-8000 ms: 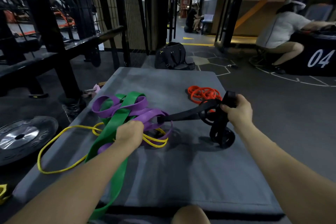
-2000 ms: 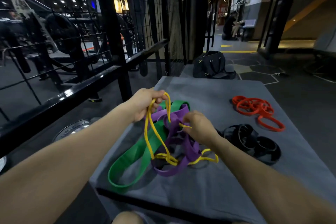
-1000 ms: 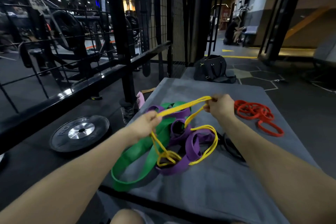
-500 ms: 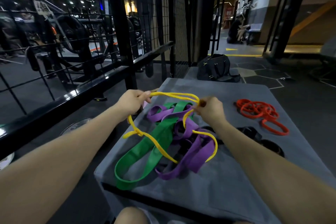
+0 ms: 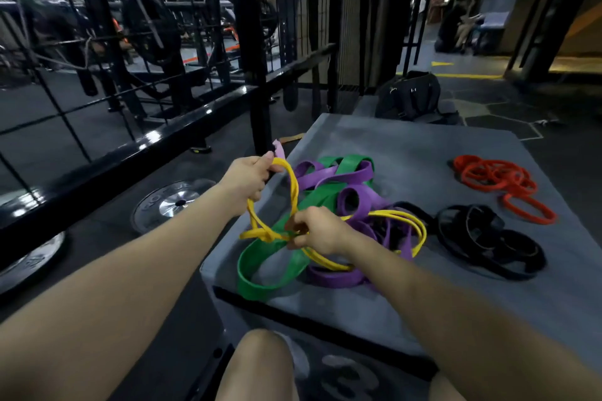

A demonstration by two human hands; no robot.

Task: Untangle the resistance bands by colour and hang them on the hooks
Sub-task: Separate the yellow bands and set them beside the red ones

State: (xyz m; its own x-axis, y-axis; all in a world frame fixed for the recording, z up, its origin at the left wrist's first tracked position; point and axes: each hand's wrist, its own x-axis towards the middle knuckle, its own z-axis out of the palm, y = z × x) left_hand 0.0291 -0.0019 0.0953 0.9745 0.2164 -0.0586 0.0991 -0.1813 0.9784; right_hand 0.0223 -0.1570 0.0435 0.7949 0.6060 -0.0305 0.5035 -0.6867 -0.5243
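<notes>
A thin yellow band (image 5: 418,231) loops through a tangle of a wide green band (image 5: 270,257) and a purple band (image 5: 355,202) on the grey padded box (image 5: 423,153). My left hand (image 5: 247,182) grips the yellow band's upper loop, raised over the box's left edge. My right hand (image 5: 317,231) pinches the yellow band at a knot lower down, above the green band. A black band (image 5: 488,241) lies coiled by itself to the right. An orange band (image 5: 501,182) lies coiled at the far right.
A black steel rack with a mesh wall (image 5: 202,117) runs along the left. Weight plates (image 5: 172,202) lie on the floor beside the box. A black bag (image 5: 410,98) sits behind the box. My knee (image 5: 257,365) shows at the bottom.
My right hand has dropped from the raised yellow strand to a knot low over the green band. My left hand keeps its grip. Earlier, the black band was pulled free and set aside.
</notes>
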